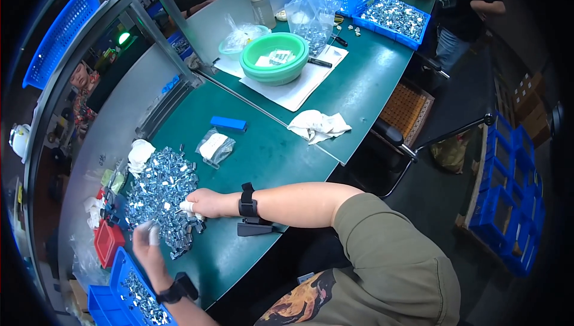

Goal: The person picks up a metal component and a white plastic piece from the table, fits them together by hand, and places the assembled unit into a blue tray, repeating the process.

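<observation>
A heap of small shiny metal pieces lies on the green table in front of me. At the heap's right edge is my right hand, its fingers curled together with white coverings on the tips; what they hold, if anything, is hidden. My left hand is above the near left edge of the heap, a white covering on one fingertip. Motion smears its fingers, so their grip cannot be made out. Below it, a blue tray contains more of the metal pieces.
A red bin stands left of the heap. Beyond it lie a small plastic bag, a blue block and a white cloth. Green bowls and blue baskets stand farther back. Other people are nearby.
</observation>
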